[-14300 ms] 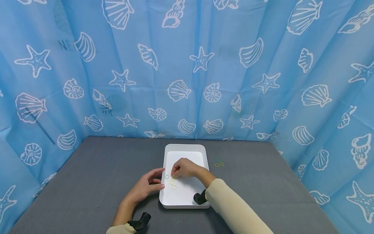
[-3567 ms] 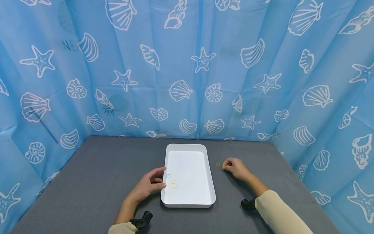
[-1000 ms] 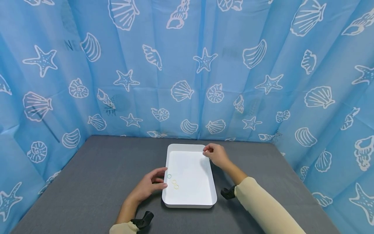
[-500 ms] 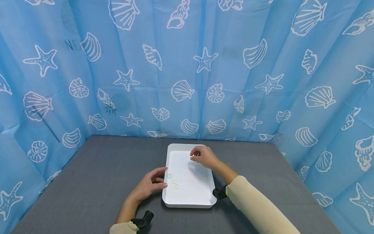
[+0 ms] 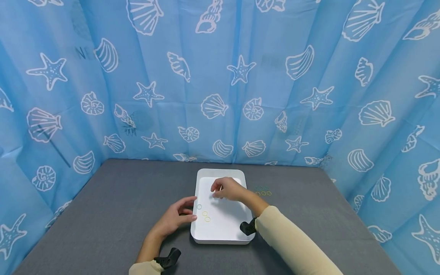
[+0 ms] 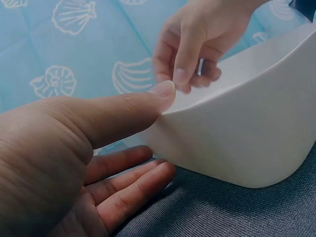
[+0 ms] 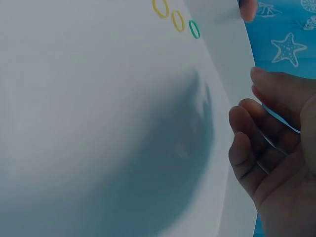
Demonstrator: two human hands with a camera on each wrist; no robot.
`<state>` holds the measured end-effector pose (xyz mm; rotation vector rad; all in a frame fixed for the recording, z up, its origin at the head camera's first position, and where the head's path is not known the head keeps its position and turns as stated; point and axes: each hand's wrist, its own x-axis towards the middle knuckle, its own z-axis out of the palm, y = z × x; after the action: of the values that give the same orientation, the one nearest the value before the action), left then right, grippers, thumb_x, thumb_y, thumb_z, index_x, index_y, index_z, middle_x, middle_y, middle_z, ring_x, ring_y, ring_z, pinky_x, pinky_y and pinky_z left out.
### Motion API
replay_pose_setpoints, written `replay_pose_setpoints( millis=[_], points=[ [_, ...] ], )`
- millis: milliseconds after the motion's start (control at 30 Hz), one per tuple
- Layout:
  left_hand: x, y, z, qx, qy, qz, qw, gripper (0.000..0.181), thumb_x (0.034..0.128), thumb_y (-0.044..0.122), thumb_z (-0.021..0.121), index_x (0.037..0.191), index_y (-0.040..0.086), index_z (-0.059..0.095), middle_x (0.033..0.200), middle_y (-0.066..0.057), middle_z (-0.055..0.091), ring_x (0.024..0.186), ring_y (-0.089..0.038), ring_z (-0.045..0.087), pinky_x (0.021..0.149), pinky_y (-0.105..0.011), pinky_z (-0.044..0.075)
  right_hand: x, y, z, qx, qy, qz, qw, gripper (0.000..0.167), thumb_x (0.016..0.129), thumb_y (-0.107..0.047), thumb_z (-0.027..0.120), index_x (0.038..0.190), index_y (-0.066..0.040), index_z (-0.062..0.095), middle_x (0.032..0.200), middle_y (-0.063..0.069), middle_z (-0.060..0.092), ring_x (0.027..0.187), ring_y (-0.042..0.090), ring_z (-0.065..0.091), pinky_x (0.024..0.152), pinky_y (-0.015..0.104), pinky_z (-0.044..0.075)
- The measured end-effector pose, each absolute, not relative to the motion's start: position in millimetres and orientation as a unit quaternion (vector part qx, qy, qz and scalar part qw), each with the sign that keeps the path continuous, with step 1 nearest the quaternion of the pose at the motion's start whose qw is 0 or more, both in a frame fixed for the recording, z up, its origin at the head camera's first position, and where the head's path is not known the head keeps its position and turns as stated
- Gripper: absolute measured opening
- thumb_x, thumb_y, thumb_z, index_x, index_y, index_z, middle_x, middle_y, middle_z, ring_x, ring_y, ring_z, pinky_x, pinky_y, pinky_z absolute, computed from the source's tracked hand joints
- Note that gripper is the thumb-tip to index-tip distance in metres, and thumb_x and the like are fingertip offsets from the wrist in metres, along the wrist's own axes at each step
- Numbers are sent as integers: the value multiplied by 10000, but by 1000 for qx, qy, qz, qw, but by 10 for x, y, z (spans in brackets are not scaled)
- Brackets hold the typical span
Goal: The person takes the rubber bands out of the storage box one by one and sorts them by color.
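Note:
A white tray stands on the grey cloth. Inside it, near the left wall, lie a thin green ring and two thin yellow rings, like small rubber bands. My left hand touches the tray's left side; in the left wrist view its thumb rests at the rim while the other fingers stretch beside the outer wall. Over the tray hovers my right hand, fingers loosely bent. Nothing shows between its thumb and fingers in the right wrist view, where the green ring lies farther off.
Right of the tray, several rings lie on the cloth: a row of yellow rings and a row of green rings behind them. A blue curtain with shell prints encloses the back and sides of the table.
One yellow ring has gone from the tray, and another yellow ring lies in the row outside. My right hand has come back leftward over the tray; the left has stayed at its side.

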<state>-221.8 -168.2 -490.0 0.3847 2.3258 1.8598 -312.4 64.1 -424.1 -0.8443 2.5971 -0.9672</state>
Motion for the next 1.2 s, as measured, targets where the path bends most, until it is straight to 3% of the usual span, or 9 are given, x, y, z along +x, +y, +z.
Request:
replay_pose_setpoints(
  millis=[233, 400, 1200],
  points=[
    [-2208, -1682, -4883, 132, 763, 628, 76, 628, 882, 98, 724, 1435, 20, 438, 1330, -243, 509, 1016, -271, 585, 803, -359, 499, -3130, 509, -4298, -297, 879, -334, 165, 108, 871, -56, 718, 965, -17, 684, 714, 5, 591, 617, 114, 553, 563, 256, 451],
    [-2201, -1679, -4861, 132, 761, 631, 75, 632, 878, 108, 731, 1434, 28, 443, 1333, -237, 509, 1013, -270, 585, 802, -359, 498, -3147, 430, -4340, -301, 877, -329, 180, 111, 874, -61, 717, 982, -53, 697, 736, 0, 597, 624, 109, 548, 586, 250, 458],
    [-2204, -1692, -4867, 131, 760, 631, 77, 623, 862, 93, 745, 1417, 31, 468, 1337, -240, 506, 1019, -284, 584, 796, -320, 497, -3150, 153, -4485, -314, 885, -287, 191, 44, 849, -57, 743, 816, -55, 713, 704, -46, 613, 644, 66, 499, 634, 211, 402]
  ],
)
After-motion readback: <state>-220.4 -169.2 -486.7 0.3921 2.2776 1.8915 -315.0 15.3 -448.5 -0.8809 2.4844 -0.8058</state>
